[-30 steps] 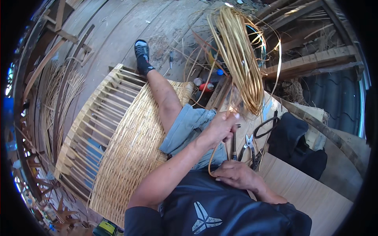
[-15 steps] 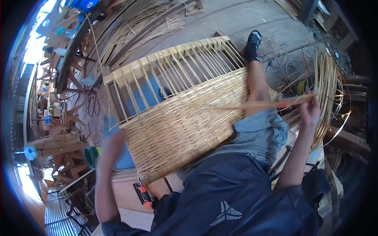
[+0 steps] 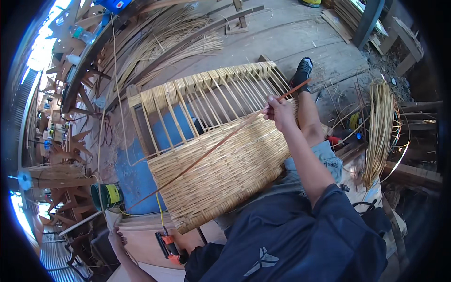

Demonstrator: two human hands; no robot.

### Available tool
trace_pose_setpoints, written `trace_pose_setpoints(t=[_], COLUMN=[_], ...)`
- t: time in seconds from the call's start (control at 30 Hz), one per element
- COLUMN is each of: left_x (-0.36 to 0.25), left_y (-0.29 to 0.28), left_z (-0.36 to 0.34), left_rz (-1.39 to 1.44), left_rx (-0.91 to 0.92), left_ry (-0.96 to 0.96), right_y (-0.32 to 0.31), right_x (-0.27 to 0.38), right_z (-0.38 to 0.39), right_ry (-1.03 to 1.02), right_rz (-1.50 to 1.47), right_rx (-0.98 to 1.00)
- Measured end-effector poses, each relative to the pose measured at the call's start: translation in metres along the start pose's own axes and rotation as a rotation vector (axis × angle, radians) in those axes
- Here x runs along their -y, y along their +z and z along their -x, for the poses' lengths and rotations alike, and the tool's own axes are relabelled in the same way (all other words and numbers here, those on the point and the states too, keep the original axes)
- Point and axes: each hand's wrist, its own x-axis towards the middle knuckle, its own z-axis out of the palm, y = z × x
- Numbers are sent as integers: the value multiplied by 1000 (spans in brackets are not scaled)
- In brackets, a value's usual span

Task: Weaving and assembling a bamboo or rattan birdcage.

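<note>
Head view: stretches the right arm (image 3: 307, 157) forward from the lower right, angled up and leftward across the bare leg (image 3: 310, 110). Pinches a brown strip (image 3: 206, 153) in the right hand (image 3: 278, 113), narrowly, between thumb and curled fingers, a little short of its upper end. Slants from there, in the strip's case, down leftward over the woven panel (image 3: 221, 167) to near the left hand (image 3: 117, 238); cannot tell about contact with the weave below.

Holds the left arm (image 3: 130, 266) low, entering from the bottom edge, with fingers bent just beside a pale piece (image 3: 112, 218). Cannot tell whether gripping anything there.

Has the woven panel tilted in front of the body, densely woven nearest, with bare spokes (image 3: 221, 96) beyond. Shows an orange-and-black tool (image 3: 170, 247) near its lower left corner, a green bucket (image 3: 107, 196) farther left, and a cane bundle (image 3: 381, 134) at right.
</note>
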Motion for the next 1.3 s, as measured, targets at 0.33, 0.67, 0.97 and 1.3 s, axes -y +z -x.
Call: trace_pose_setpoints(t=[0.33,0.67,0.97,1.3], left_x=[-62,-243,-296,-323], left_y=[23,270,345,351], left_z=[48,299,329,353], left_rz=[-1288,-331,-337,-400], left_rx=[-612,297,1355,1397], left_ry=[309,1418,727,683], right_y=[64,118,-35,-65], right_x=[-27,-41,35,33], right_z=[51,125,99,94], right_ry=[164,446,8,-245], right_rz=[32,-354,-257,67], right_rx=[127,330,132,-35])
